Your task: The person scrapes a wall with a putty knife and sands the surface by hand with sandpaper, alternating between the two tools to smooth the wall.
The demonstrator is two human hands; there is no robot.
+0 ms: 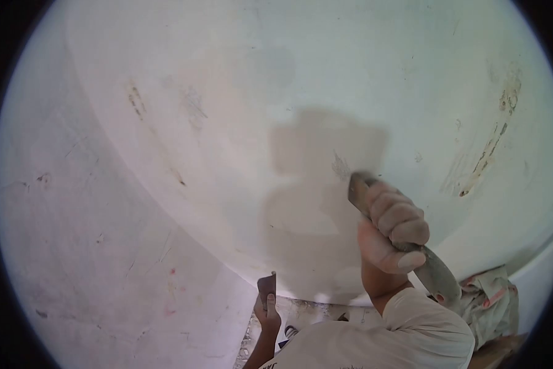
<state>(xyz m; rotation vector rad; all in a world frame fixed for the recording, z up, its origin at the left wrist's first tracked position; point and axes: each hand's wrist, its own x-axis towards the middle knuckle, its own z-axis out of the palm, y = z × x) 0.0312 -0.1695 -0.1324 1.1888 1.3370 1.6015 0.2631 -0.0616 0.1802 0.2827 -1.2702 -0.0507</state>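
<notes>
My right hand [394, 224] is closed around a putty knife [439, 280], its grey handle slanting down to the right below my fist. The knife's dark blade [357, 192] is at the pale wall [227, 147], just below a small grey scuffed patch [340, 165]. Lower down, my left hand [269, 315] grips a flat scraper [266, 285] with its blade upward, held close to my body and apart from the wall. My fingers cover part of both tools.
Brownish, rough streaks mark the wall at right [490, 150] and at upper left [136, 100]. A second pale wall [104, 234] meets it on the left. Crumpled grey cloth [492, 304] lies at lower right. A strip of littered floor [301, 310] shows below.
</notes>
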